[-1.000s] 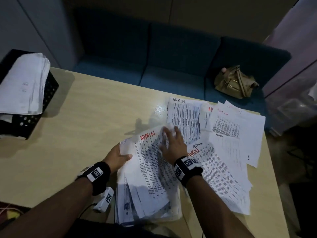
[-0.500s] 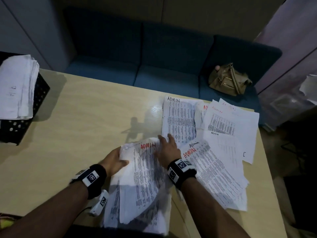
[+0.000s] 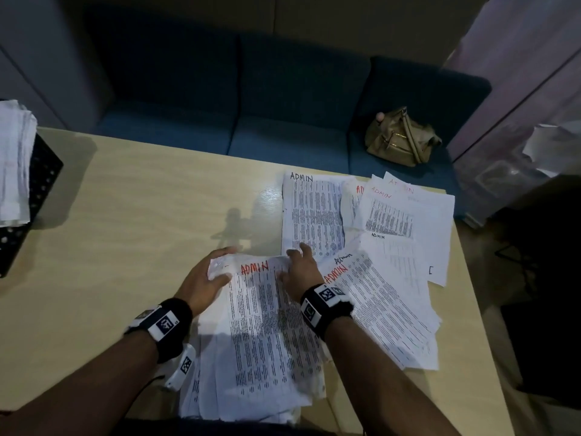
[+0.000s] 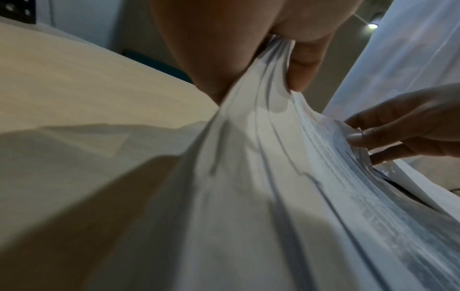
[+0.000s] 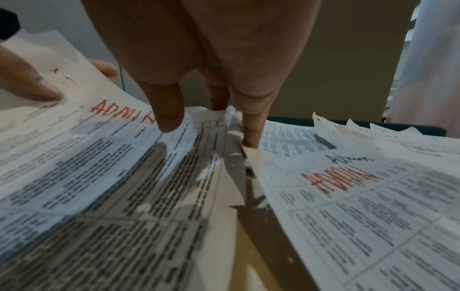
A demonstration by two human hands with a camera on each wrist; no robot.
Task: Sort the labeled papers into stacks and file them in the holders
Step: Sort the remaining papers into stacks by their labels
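Now the bundle of papers (image 3: 261, 335) nearest the body is held at its far end by both hands, and its red ADMIN heading is squared up to the viewer, where half a second ago the top sheet was slanted and loosely fanned. The bundle's left corner is pinched by the left hand (image 3: 204, 278), thumb on top and fingers curled beneath, as is seen in the left wrist view. The right edge is touched by the right hand (image 3: 298, 272), whose fingers are spread and fairly straight, their tips resting on the sheets. From this it is judged that one stack is being gathered and evened before filing. Just right of it, more loose sheets (image 3: 386, 247) marked ADMIN are left overlapping on the table (image 3: 141, 215). Far left, a black holder (image 3: 34, 196) already stuffed with paper is seen, well apart from the bundle.
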